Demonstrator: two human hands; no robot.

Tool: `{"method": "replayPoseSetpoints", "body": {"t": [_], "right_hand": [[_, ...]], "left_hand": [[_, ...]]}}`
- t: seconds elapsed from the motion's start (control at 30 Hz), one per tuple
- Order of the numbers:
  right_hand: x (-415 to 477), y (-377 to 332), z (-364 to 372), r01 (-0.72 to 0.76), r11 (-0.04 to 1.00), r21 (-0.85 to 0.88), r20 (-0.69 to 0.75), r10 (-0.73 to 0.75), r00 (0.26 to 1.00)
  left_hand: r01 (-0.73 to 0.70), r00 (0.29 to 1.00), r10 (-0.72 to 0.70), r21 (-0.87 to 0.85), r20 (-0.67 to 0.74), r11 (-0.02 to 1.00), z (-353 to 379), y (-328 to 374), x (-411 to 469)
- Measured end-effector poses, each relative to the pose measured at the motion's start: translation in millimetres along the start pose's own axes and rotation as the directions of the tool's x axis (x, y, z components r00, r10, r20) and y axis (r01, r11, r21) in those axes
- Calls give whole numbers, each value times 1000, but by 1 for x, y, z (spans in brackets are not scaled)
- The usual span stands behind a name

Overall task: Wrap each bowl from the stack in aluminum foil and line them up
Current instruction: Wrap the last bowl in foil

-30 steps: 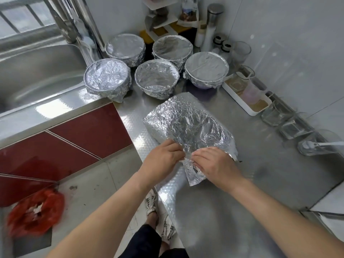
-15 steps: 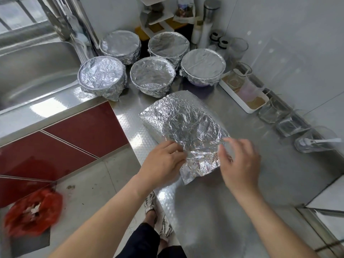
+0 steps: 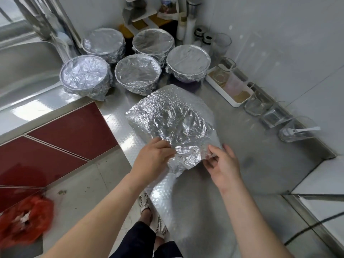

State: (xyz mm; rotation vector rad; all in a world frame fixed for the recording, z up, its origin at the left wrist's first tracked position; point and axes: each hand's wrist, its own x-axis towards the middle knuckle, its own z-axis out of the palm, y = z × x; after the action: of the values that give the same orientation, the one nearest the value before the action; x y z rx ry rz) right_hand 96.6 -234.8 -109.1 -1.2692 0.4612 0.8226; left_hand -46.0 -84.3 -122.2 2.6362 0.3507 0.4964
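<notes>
A crumpled sheet of aluminum foil [image 3: 171, 120] lies draped over a bowl on the steel counter [image 3: 251, 174]; the bowl under it is hidden. My left hand [image 3: 152, 157] presses the foil's near left edge down with curled fingers. My right hand [image 3: 223, 162] pinches the foil's near right corner between thumb and fingers. Several foil-wrapped bowls stand behind, among them one at the left [image 3: 85, 77], one in the middle [image 3: 137, 73] and one at the right [image 3: 188, 62].
A steel sink [image 3: 24, 66] lies at the far left. A white tray [image 3: 221, 90] and several glass jars [image 3: 275, 118] line the right wall. Bottles and a rack stand in the back corner. A red bag [image 3: 24, 220] is on the floor.
My right hand left the foil's near middle, swung to the right and now pinches the near right corner. My left hand stays on the near left edge.
</notes>
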Motion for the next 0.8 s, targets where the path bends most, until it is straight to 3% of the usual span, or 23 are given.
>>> {"method": "replayPoseSetpoints", "body": {"t": [0.23, 0.3, 0.37, 0.4, 0.47, 0.53, 0.57, 0.67, 0.73, 0.8], "right_hand": [[1, 18, -7, 19, 998, 63, -57, -15, 998], [4, 21, -6, 83, 996, -41, -96, -86, 992], [6, 17, -9, 216, 917, -336, -166, -283, 945], [7, 13, -12, 287, 800, -528, -178, -434, 883], [8, 2, -17, 425, 410, -807, -25, -742, 669], [8, -11, -13, 495, -9, -869, 258, -862, 437], [8, -16, -8, 527, -157, -835, 395, -837, 378], [9, -22, 11, 705, -381, -598, 740, -599, 305], [14, -18, 16, 749, -448, -489, 856, -411, 313], [20, -18, 13, 772, -448, -452, 890, -290, 352]], "left_hand": [[76, 996, -79, -66, -33, 995, -1, -5, -4], [86, 996, -87, -60, -18, 994, -2, -7, -5], [107, 994, -107, -28, -3, 994, -5, -8, -5], [109, 994, -109, -19, 2, 994, -7, -7, -4], [63, 998, -63, -3, 11, 998, -7, -2, 0], [-8, 999, 6, 29, 49, 1000, -2, 6, 6], [-29, 997, 26, 35, 70, 999, 2, 10, 8], [-22, 999, 21, 38, 32, 999, 12, 13, 9], [-11, 1000, 10, 26, 18, 1000, 14, 12, 8], [-13, 999, 12, 19, 35, 1000, 11, 11, 7]]}}
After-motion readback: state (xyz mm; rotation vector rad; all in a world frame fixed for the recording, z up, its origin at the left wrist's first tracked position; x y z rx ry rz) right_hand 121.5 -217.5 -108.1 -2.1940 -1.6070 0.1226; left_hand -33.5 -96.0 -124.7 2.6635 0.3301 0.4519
